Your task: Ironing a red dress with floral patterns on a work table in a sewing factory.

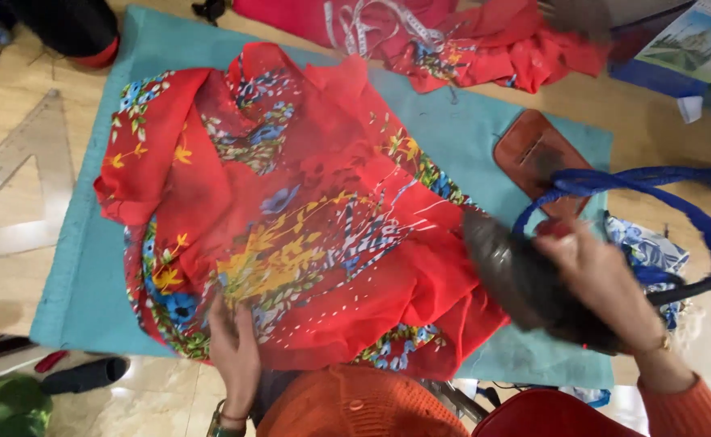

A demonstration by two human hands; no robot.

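Red floral cloth [291, 218], iron [525, 279], blue cord [655, 202], clear set square [16, 178]

Tailoring workshop: measuring tape [363, 28], set square [17, 166], ironing pad [469, 129].

Clear set square [17, 174] at left — white measuring tape [369, 26] on red cloth [485, 40] beyond the mat.

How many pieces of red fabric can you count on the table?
2. The large red floral fabric lies spread on the teal cloth, under the left hand and the iron gripped by the right hand. Another red fabric lies bunched at the top edge, possibly several pieces.
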